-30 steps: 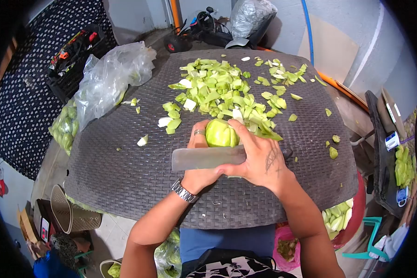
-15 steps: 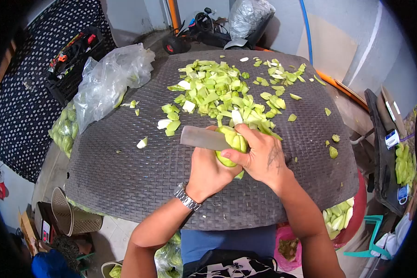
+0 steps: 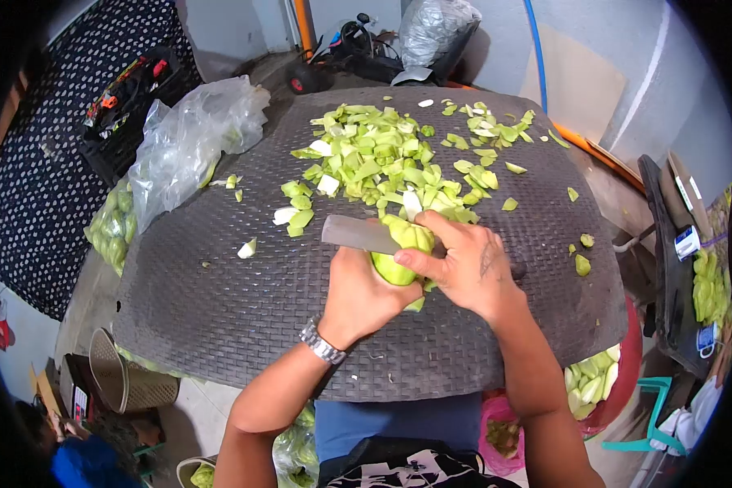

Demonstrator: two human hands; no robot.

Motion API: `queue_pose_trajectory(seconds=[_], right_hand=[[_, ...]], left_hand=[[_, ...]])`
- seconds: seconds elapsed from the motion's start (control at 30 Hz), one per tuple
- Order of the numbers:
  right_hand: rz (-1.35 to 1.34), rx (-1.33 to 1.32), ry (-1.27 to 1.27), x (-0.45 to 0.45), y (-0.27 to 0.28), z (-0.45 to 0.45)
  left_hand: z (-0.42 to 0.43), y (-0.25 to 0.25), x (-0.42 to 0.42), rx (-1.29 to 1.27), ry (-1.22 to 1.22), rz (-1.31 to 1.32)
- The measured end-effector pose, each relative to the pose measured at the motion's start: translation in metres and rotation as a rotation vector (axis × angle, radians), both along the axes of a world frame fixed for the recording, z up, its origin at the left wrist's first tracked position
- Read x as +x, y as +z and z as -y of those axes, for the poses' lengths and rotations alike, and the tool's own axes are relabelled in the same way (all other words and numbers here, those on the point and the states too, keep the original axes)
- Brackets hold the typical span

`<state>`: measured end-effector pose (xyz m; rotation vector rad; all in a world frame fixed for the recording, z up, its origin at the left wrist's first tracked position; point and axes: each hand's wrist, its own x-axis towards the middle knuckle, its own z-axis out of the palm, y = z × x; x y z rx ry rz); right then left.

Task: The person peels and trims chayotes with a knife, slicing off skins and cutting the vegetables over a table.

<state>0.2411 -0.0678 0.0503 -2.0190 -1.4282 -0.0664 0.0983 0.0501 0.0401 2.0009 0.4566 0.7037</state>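
Above the near half of the woven table point(image 3: 244, 325), my left hand point(image 3: 362, 293), with a metal watch at its wrist, is closed around a pale green chayote point(image 3: 398, 264). My right hand point(image 3: 464, 264) is closed on a knife point(image 3: 358, 233); its handle is hidden by the fingers. The broad blade points left and lies across the upper side of the chayote. My right thumb presses on the chayote near the blade. Just beyond my hands spreads a heap of green peelings point(image 3: 374, 154), with some white pieces among them.
A clear plastic bag point(image 3: 195, 130) lies at the table's left edge. Loose peelings point(image 3: 496, 126) are scattered at the far right. Below the right edge, a red tub point(image 3: 618, 398) holds cut chayote, near a teal stool point(image 3: 651, 415). A person in blue point(image 3: 89, 459) is at lower left.
The chayote is tilted more upright in my left hand, and the blade has shifted slightly right and up with it. My right hand has moved slightly right. The peelings look unchanged.
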Motion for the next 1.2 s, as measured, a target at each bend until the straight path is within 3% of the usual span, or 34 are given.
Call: queue_pose_trajectory(seconds=[0.2,0.27,0.3,0.37,0.4,0.47,0.6,0.7,0.83,0.93,1.03,1.13,1.2], right_hand=[[-0.115,0.015,-0.019,-0.009,-0.009,-0.012],[-0.118,0.042,0.028,0.003,-0.01,-0.009],[0.009,0.014,-0.002,0.006,-0.005,-0.004],[-0.014,-0.095,-0.09,0.031,0.008,0.009],[-0.027,-0.146,-0.142,0.039,0.012,0.013],[-0.197,-0.205,-0.198,0.037,0.014,0.012],[-0.298,-0.222,-0.285,0.03,0.001,0.003],[-0.317,-0.227,-0.33,0.035,-0.007,0.005],[-0.347,-0.169,-0.4,0.037,-0.002,0.006],[-0.455,-0.055,-0.325,0.041,-0.001,0.01],[-0.875,-0.075,-0.169,0.045,0.008,0.014],[-0.948,-0.164,0.192,0.04,0.017,0.021],[-0.949,-0.134,0.234,0.024,0.026,0.019]], left_hand=[[0.003,-0.036,0.008,0.526,0.121,0.051],[0.003,-0.033,0.005,0.443,0.098,0.068],[0.0,-0.03,0.001,0.421,0.086,0.046],[-0.003,-0.017,-0.004,0.282,0.112,0.021],[-0.008,-0.017,-0.004,0.335,0.159,0.026],[-0.012,0.001,-0.006,-0.036,0.136,0.005],[-0.033,-0.012,-0.007,-1.071,-0.257,0.224],[-0.028,-0.008,0.0,-1.048,-0.133,0.332],[-0.038,-0.011,-0.001,-1.004,-0.161,0.385],[-0.036,-0.011,0.002,-1.104,-0.128,0.386],[-0.047,-0.018,-0.004,-1.086,-0.306,0.36],[-0.049,-0.024,-0.001,-1.147,-0.295,0.436],[-0.055,-0.028,-0.004,-1.117,-0.368,0.407]])
